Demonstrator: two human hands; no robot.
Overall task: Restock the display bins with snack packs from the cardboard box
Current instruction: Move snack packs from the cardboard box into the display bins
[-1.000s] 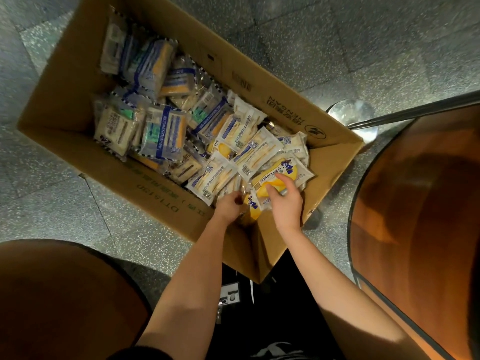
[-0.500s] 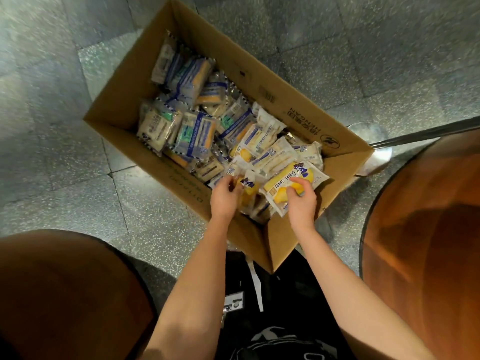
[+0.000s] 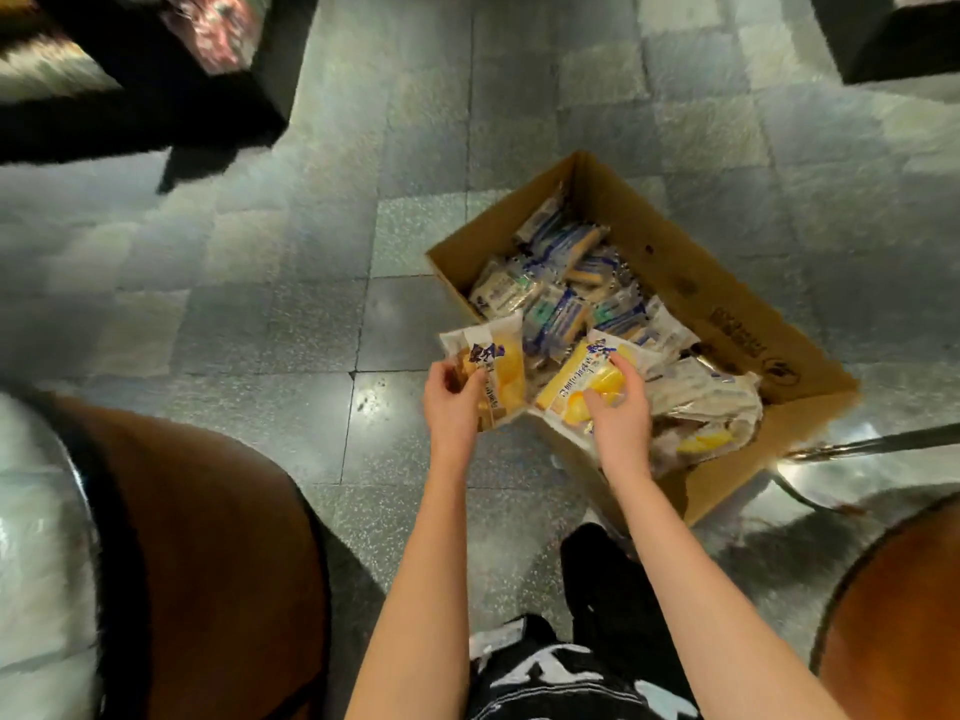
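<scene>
So the open brown cardboard box (image 3: 670, 252) sat on the grey speckled tile floor (image 3: 260, 314), loaded with a jumble of blue-and-white wrapped snack packs (image 3: 558, 304), plus a few yellow ones bunched at the near end. Both hands were busy. The left hand (image 3: 451, 407) had its fingers and thumb curled round a yellow-and-white plastic snack pack (image 3: 501, 363), held up over the box's near left rim. The right hand (image 3: 621, 418) gripped a second yellow-and-white snack pack (image 3: 574, 379) from above, right over the near corner of the box. The two held packs were close but not touching. A round brown wooden worktop (image 3: 208, 563) filled the lower left, a second brown worktop (image 3: 898, 615) peeked in lower right, and a shiny metal pole (image 3: 883, 440) ran beside the box. The print on the packs was too blurry to read.
</scene>
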